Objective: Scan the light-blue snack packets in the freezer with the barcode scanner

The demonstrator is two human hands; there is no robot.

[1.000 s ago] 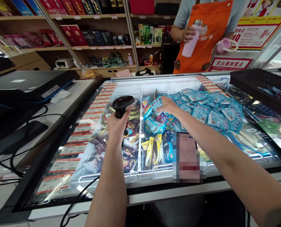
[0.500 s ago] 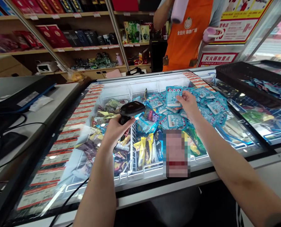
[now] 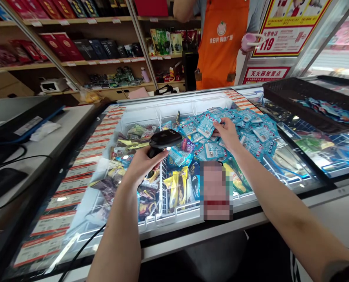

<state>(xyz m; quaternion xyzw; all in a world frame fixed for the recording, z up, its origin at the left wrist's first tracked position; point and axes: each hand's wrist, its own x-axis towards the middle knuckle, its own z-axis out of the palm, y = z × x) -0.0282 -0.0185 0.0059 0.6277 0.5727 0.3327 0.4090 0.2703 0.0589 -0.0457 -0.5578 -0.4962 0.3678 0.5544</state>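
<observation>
My left hand (image 3: 146, 162) is closed round the handle of a black barcode scanner (image 3: 165, 139), its head pointing right above the freezer's wire divider. My right hand (image 3: 226, 131) pinches the right edge of a blue packet (image 3: 208, 124), which tilts over a heap of similar blue packets (image 3: 253, 137). The heap lies on the glass top of a chest freezer (image 3: 162, 102). A purple packet (image 3: 188, 145) rests at the heap's left edge. Yellow-wrapped ice creams (image 3: 179, 188) show below, between my forearms. A blurred-out flat object (image 3: 216, 192) lies near the front edge.
A black tray (image 3: 298, 103) with more blue packets stands at the right. Across the freezer stands a person in an orange apron (image 3: 218, 47), holding a pink cup (image 3: 249, 41). A counter (image 3: 65, 133) is at the left; a black cable (image 3: 86, 244) runs below my left arm.
The blue packet in my right hand has gone from upright to tilted, lower and slightly left over the heap. The purple tumbler by the other person has left view. The scanner stays in my left hand.
</observation>
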